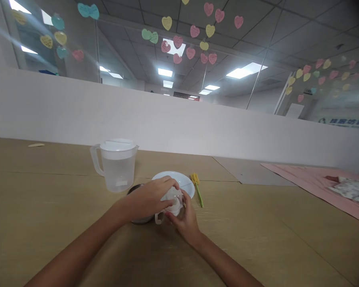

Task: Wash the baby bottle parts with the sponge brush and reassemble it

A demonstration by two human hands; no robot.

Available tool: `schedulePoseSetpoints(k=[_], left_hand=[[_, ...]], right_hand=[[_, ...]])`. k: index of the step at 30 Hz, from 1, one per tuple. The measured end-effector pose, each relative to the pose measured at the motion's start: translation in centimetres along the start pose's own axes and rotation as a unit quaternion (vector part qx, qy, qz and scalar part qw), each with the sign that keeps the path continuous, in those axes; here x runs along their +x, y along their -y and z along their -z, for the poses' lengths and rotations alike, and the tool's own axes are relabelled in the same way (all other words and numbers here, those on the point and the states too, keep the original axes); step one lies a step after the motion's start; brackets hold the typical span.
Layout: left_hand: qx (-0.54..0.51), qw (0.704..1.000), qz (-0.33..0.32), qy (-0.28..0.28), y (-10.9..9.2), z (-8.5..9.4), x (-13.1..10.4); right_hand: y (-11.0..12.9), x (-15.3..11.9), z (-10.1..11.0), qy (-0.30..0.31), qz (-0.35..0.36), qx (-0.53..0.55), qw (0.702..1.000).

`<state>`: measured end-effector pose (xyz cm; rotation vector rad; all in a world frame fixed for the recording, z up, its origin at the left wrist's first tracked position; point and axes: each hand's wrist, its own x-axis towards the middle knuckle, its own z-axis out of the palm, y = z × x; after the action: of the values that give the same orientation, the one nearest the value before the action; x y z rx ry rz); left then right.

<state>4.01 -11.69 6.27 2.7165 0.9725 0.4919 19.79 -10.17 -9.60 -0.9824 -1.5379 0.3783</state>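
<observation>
Your two hands are together, closed around a small clear cup [176, 205] with a handle, your left hand [148, 197] reaching over its upper side and your right hand [190, 221] gripping its right side. The cup is in front of a white plate [190, 190] and beside a dark-rimmed bowl [142, 220] partly hidden by your left hand. On the tan surface [251, 235], a lidded clear jug [119, 171] stands upright to the left, and a yellow-headed brush [198, 191] with a green handle lies just right of the plate.
</observation>
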Motion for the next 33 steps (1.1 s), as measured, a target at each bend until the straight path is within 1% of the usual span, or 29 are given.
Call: schedulePoseSetpoints(k=[3, 5, 9, 13, 16, 21, 24, 28, 33], left_hand=[[-0.001, 0.999, -0.029, 0.032, 0.2, -0.5, 0.4], [-0.012, 0.999, -0.027, 0.040, 0.5, -0.6, 0.6], [-0.038, 0.999, -0.011, 0.034, 0.8, -0.7, 0.9], [-0.033, 0.999, -0.009, 0.029, 0.9, -1.1, 1.1], [-0.029, 0.999, -0.020, 0.019, 1.0, -1.3, 1.3], [-0.027, 0.999, -0.021, 0.027, 1.4, -1.1, 1.6], [-0.032, 0.999, -0.023, 0.031, 1.5, -0.9, 1.7], [-0.023, 0.999, -0.016, 0.033, 1.1, -0.8, 1.7], [-0.007, 0.999, -0.011, 0.040, 0.8, -0.7, 1.8]], right_hand=[[0.4, 0.2, 0.2, 0.004, 0.004, -0.007, 1.000], [0.7, 0.3, 0.3, 0.011, 0.009, -0.008, 1.000], [1.2, 0.3, 0.3, 0.017, 0.003, 0.007, 1.000], [1.6, 0.0, 0.1, 0.001, -0.012, 0.019, 1.000], [2.2, 0.0, -0.2, -0.012, -0.020, 0.031, 0.999], [2.7, 0.2, -0.2, -0.019, -0.031, 0.027, 0.999], [2.7, 0.3, 0.1, -0.018, -0.043, 0.007, 0.999], [2.8, 0.3, 0.4, -0.011, -0.047, -0.013, 0.999], [3.0, 0.4, 0.4, 0.000, -0.041, 0.003, 0.999]])
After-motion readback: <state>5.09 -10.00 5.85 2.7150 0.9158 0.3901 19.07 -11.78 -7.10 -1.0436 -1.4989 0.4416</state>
